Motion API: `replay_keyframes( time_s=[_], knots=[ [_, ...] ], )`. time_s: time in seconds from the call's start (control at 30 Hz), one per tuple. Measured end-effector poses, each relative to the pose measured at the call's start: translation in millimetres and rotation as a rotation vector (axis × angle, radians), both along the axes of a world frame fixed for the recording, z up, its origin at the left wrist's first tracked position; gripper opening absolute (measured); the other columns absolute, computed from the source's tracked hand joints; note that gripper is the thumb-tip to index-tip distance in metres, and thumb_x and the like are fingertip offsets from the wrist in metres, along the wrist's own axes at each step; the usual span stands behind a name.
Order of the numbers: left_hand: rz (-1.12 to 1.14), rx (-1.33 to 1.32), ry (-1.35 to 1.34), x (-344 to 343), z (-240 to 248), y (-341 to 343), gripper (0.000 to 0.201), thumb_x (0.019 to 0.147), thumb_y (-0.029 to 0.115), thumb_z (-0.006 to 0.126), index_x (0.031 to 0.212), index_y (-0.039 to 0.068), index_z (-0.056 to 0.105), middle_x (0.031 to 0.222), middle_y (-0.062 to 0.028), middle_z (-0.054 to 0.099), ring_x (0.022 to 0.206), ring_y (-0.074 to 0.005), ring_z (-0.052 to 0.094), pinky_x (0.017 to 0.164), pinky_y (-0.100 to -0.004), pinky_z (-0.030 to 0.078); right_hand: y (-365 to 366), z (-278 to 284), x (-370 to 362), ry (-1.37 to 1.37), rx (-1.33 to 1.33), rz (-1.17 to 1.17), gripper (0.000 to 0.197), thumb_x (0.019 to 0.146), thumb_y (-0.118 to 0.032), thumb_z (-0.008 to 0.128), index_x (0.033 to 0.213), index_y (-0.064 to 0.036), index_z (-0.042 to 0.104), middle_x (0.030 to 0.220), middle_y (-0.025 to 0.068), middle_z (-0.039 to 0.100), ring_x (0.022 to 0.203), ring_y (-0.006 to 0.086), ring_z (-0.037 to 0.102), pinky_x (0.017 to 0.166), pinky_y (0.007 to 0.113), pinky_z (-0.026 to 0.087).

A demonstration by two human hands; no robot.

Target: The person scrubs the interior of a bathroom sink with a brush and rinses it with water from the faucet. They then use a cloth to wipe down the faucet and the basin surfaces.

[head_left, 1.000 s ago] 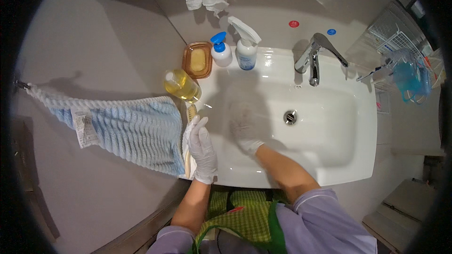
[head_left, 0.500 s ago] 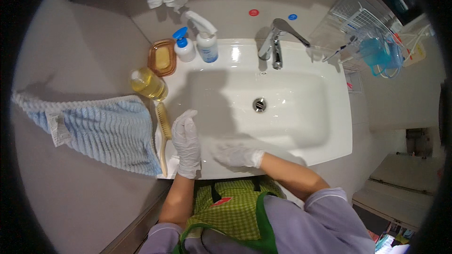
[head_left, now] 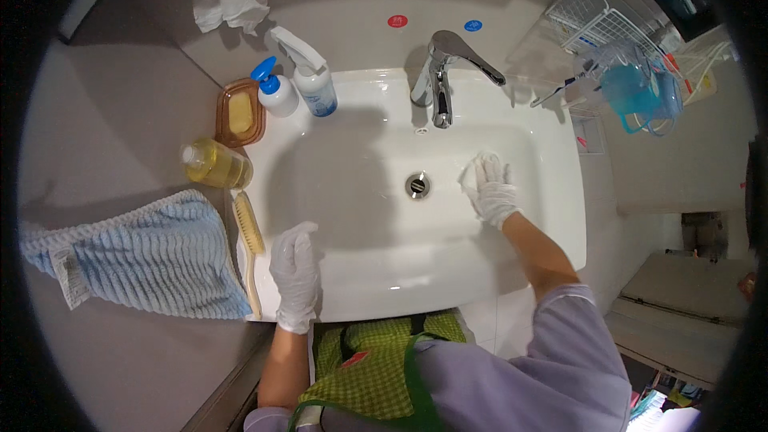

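The white sink (head_left: 376, 292) lies in front of me, with a round metal drain (head_left: 418, 186) in its basin. My right hand (head_left: 492, 188), in a thin white glove, is low in the basin to the right of the drain. Its fingers press a small white cloth (head_left: 470, 179) against the surface; most of it is hidden under the hand. At the left front rim rests my left hand (head_left: 294, 276), gloved too and holding nothing, its fingers loosely bent. Just left of it lies a wooden-handled brush (head_left: 249, 228) with pale bristles.
A chrome faucet (head_left: 440, 80) rises behind the drain. Along the left rim stand a spray bottle (head_left: 318, 92), blue-topped pump bottle (head_left: 278, 96), soap dish (head_left: 226, 132) and yellow liquid bottle (head_left: 220, 166). A blue towel (head_left: 160, 256) hangs left; a wire basket (head_left: 616, 36) is at the right.
My right hand has swept from the front left rim across to the right side of the basin. My left hand stays near the brush. The view has shifted slightly.
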State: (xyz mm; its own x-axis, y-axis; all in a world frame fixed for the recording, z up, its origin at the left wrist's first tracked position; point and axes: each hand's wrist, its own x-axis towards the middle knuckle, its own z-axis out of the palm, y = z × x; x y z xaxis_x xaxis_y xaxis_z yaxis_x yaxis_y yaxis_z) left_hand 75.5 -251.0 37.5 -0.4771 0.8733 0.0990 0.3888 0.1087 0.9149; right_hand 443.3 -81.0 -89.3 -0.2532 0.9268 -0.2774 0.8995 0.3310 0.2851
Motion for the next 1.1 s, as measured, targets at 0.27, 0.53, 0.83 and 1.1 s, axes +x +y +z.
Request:
replay_keyframes(
  time_s=[0.27, 0.53, 0.83, 1.1],
  knots=[
    [0.020, -0.162, -0.008, -7, 8, -13, 0.020, 0.099, 0.013, 0.052, 0.101, 0.001, 0.068, 0.099, -0.0110, 0.066, 0.097, -0.0239, 0.062, 0.089, -0.0344, 0.047, 1, -79, -210, 0.200, -0.269, 0.000, 0.067, 0.099, -0.045, 0.037, 0.144, 0.0034, 0.040, 0.150, 0.0323, 0.032, 0.142, 0.0540, 0.020, 0.117, 0.063, 0.008],
    [-0.011, -0.142, -0.111, -4, 4, -13, 0.020, 0.099, 0.012, 0.052, 0.102, 0.001, 0.068, 0.103, -0.0089, 0.068, 0.099, -0.0208, 0.062, 0.091, -0.0339, 0.047, -73, 9, -218, 0.421, -0.360, 0.546, 0.058, 0.101, -0.037, 0.039, 0.152, -0.0091, 0.031, 0.156, 0.0197, 0.030, 0.147, 0.0373, 0.024, 0.117, 0.055, 0.020],
    [-0.312, -0.053, -0.181, 25, -10, 22, 0.019, 0.098, 0.014, 0.055, 0.100, 0.002, 0.070, 0.097, -0.0066, 0.068, 0.094, -0.0175, 0.061, 0.088, -0.0304, 0.046, -101, 163, 4, 0.409, -0.889, -0.010, 0.049, 0.102, -0.041, 0.036, 0.148, -0.0255, 0.042, 0.161, 0.0066, 0.027, 0.147, 0.0215, 0.028, 0.120, 0.048, 0.021],
    [-0.346, -0.102, -0.149, 57, -8, 38, 0.019, 0.097, 0.015, 0.057, 0.098, 0.002, 0.070, 0.097, -0.0084, 0.069, 0.091, -0.0201, 0.063, 0.085, -0.0323, 0.048, -140, 88, 103, 0.314, 0.188, -0.498, 0.062, 0.099, -0.041, 0.040, 0.150, -0.0074, 0.035, 0.159, 0.0178, 0.025, 0.146, 0.0374, 0.022, 0.115, 0.062, 0.017]
  ],
)
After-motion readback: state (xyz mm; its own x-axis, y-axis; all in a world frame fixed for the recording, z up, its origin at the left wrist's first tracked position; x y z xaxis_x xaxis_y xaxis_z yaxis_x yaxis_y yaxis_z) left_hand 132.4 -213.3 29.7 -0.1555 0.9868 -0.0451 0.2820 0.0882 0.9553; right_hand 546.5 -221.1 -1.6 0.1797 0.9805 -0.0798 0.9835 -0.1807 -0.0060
